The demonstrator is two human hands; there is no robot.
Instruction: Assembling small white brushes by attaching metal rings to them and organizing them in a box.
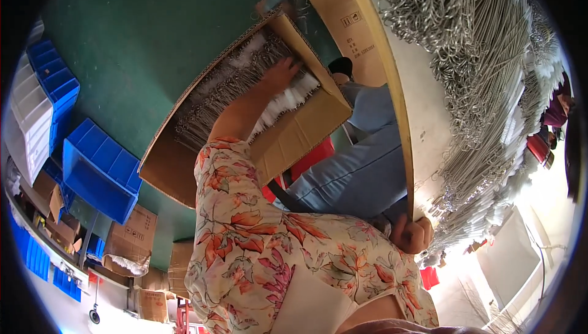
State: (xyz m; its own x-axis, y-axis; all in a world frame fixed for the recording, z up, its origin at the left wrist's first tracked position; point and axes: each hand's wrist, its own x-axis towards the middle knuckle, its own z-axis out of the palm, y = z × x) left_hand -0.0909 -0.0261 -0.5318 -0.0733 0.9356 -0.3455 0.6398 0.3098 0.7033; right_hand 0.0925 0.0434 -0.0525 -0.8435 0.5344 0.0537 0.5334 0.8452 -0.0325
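Note:
My left arm reaches down into an open cardboard box (300, 129). Inside lie rows of thin wire brushes (214, 104) with looped metal ends and white bristles. On top of the brushes near the box's far right corner rests my left hand (282, 73), its fingers stretched out; I see nothing held in it. My right hand (411, 235) has its fingers curled round the edge of the worktable (401, 98), close to its near corner. Heaped on that table are many more loop-ended wire brushes (465, 58).
Blue plastic bins (101, 168) and a white bin (27, 122) stand on the green floor (141, 40) at left. More cardboard boxes (131, 236) are at lower left. Another cardboard box (343, 21) sits beneath the table. Something red (312, 156) shows beside my legs.

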